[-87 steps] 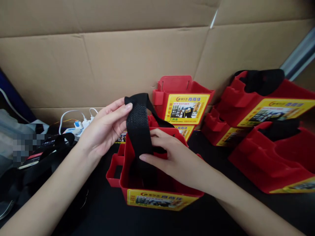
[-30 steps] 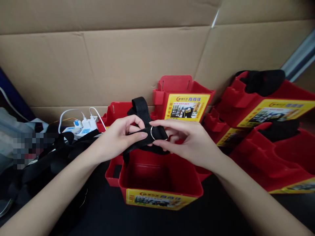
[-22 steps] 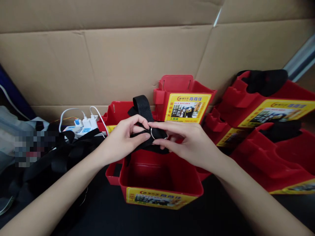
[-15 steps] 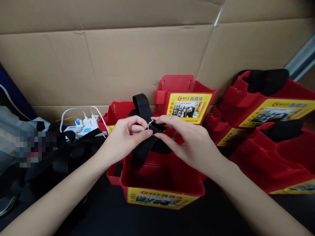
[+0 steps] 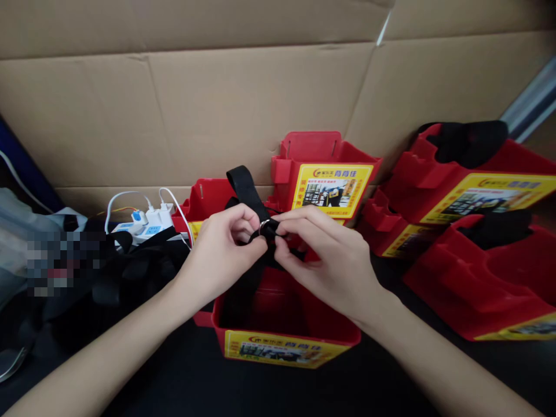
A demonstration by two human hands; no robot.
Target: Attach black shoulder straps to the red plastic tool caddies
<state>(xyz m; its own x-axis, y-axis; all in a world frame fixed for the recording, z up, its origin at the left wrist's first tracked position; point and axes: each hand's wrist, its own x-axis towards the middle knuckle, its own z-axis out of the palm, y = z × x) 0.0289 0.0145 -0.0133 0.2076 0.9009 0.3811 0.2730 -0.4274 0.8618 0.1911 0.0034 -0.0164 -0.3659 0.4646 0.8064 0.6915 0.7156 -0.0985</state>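
Between thumb and fingers, my left hand (image 5: 223,246) pinches a small metal ring (image 5: 261,226). Black webbing strap (image 5: 244,184) loops up behind it and hangs down below. A folded end of that strap, running through or against the ring, is pinched by my right hand (image 5: 328,246); the exact threading cannot be made out. Both hands are closed, fingertips nearly touching. Right under them stands a red plastic bin (image 5: 354,333) with a yellow label (image 5: 291,350) on its front, the strap dangling into its opening.
Another red bin (image 5: 284,174) stands behind, against a cardboard wall (image 5: 256,104). At right are stacked red bins (image 5: 460,272) with black straps on them. Black straps (image 5: 108,289) lie heaped at left, beside a white power strip (image 5: 147,229) with plugs and cables.
The ring and strap have turned slightly, and the strap's upper loop has shifted left. My right fingers have drawn closer together on the strap end, which looks narrower and more bunched.
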